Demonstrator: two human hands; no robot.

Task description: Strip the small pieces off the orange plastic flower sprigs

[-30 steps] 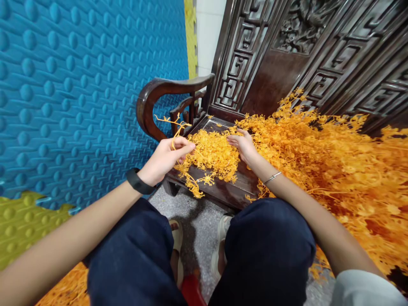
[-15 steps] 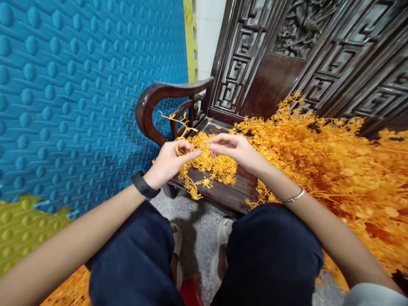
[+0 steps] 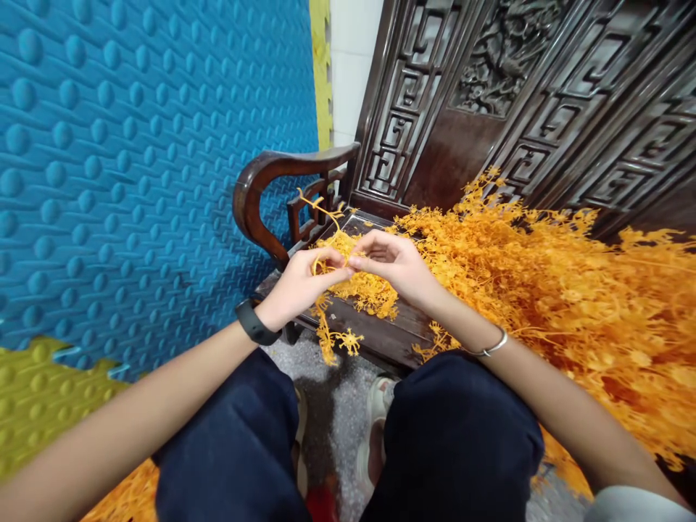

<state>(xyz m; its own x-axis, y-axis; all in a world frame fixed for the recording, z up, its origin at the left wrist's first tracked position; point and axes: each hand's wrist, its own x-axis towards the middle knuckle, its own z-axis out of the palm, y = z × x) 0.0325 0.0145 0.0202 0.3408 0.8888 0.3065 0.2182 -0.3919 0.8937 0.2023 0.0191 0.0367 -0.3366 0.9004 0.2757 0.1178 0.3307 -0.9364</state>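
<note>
My left hand [image 3: 301,284] is closed round a thin orange sprig [image 3: 319,214] whose forked stem sticks up above the fist. My right hand [image 3: 394,262] meets it fingertip to fingertip, pinching something small and orange at the same sprig. Both hands hover over the front left of a dark carved wooden bench seat [image 3: 375,335]. Under them lies a small clump of orange sprigs [image 3: 370,290]. A much larger heap of orange sprigs [image 3: 549,275] covers the seat to the right. A black band is on my left wrist, a silver bangle on my right.
A curved wooden armrest [image 3: 261,181] rises left of my hands. The carved bench back [image 3: 489,94] stands behind. A blue studded foam mat [image 3: 135,159] lines the left wall. More orange sprigs [image 3: 125,500] lie on the floor at bottom left. My knees and shoes are below.
My right hand left the clump on the seat and came left to meet my left hand at the sprig. The left hand rose slightly with the sprig.
</note>
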